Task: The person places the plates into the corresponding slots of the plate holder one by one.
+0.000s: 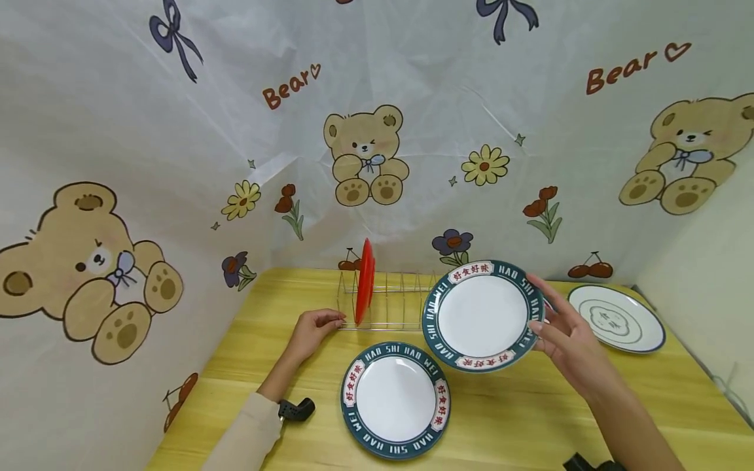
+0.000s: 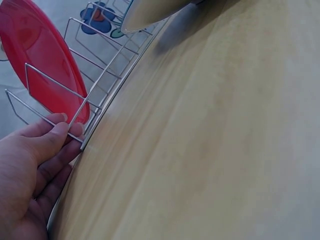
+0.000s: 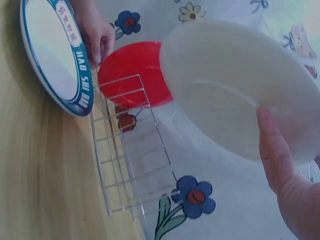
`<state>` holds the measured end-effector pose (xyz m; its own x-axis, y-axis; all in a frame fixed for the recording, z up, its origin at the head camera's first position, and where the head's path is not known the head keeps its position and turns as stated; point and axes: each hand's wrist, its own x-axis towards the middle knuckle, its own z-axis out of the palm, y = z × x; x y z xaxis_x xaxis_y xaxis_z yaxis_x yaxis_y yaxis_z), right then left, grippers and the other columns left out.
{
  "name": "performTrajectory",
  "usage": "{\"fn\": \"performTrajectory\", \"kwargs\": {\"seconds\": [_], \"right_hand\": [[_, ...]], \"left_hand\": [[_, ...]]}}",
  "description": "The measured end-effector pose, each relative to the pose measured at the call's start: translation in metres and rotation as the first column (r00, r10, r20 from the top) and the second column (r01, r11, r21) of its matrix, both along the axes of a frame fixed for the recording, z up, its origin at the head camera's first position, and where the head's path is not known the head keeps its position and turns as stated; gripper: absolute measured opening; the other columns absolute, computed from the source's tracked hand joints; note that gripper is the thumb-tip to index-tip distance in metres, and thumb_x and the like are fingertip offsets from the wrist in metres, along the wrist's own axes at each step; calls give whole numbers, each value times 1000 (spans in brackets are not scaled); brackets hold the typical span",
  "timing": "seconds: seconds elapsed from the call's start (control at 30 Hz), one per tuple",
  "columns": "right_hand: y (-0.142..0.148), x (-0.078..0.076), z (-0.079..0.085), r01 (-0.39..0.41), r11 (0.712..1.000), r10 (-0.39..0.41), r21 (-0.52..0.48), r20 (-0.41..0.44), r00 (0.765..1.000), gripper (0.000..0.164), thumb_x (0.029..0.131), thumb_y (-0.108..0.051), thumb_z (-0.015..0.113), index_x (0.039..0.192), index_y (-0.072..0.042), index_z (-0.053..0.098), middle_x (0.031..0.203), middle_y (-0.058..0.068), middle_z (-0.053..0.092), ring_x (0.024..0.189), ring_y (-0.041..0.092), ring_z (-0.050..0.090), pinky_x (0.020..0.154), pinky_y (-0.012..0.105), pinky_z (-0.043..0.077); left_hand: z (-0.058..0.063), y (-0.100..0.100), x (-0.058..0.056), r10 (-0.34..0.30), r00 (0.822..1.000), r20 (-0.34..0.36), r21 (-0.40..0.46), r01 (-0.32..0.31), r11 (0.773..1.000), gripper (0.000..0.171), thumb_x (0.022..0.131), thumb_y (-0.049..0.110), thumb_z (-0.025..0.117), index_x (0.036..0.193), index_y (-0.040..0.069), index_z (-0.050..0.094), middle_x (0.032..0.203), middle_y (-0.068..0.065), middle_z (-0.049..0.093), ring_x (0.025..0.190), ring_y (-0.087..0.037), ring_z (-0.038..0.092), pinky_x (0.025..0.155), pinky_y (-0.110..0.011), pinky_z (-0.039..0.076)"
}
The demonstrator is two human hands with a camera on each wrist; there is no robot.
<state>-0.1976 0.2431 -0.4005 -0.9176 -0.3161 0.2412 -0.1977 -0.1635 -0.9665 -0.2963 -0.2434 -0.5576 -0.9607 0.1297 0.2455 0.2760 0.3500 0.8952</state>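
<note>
My left hand [image 1: 315,327] pinches the left end of a metal wire dish rack [image 2: 115,85] between thumb and fingers. A red plate [image 1: 366,281] stands on edge in a slot near that end. Above the table, at the rack's right, my right hand [image 1: 568,340] grips the right rim of a white plate with a dark green lettered border [image 1: 483,317]. That plate is tilted, its face toward the head camera. Its pale underside [image 3: 225,90] fills much of the right wrist view. A matching green-bordered plate [image 1: 396,400] lies flat in front of the rack.
A white plate with a thin dark rim [image 1: 615,319] lies at the right of the wooden table [image 1: 501,425]. Something with a red edge [image 1: 548,305] shows partly behind the right hand. A bear-printed cloth [image 1: 424,85] hangs close behind the rack.
</note>
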Motion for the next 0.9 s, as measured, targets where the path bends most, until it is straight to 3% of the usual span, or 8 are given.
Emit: {"fn": "performTrajectory", "kwargs": {"seconds": [0.27,0.47,0.7,0.9], "right_hand": [[-31,-20,17,48,999,-47,16,-12,999,72,102,2,56,162,-25,28,149,16,34,108,15,65,83,32,61],[-45,-34,17,76,995,-75,62,-24,997,72,101,-3,62,161,-28,31,142,19,40,104,15,68,82,30,61],[-55,-48,15,118,986,-112,115,-53,992,72,99,-8,67,159,-29,34,140,19,44,110,12,68,81,30,62],[-65,-54,13,157,974,-145,160,-86,986,74,96,-10,71,158,-29,36,124,21,51,93,15,68,76,30,63]], "left_hand": [[1,0,0,-7,1000,-6,8,7,1000,13,93,11,74,105,12,80,103,0,77,99,-19,71,87,-23,57],[1,0,-1,-3,1000,-26,0,3,1000,13,93,11,74,104,12,80,102,0,77,99,-18,71,87,-25,58],[2,-1,0,7,999,-34,3,-7,1000,13,92,9,74,104,10,80,101,-1,77,98,-18,72,85,-24,59],[3,2,0,23,998,-55,37,-21,999,13,91,6,75,102,7,80,100,-6,77,97,-22,73,84,-25,59]]}}
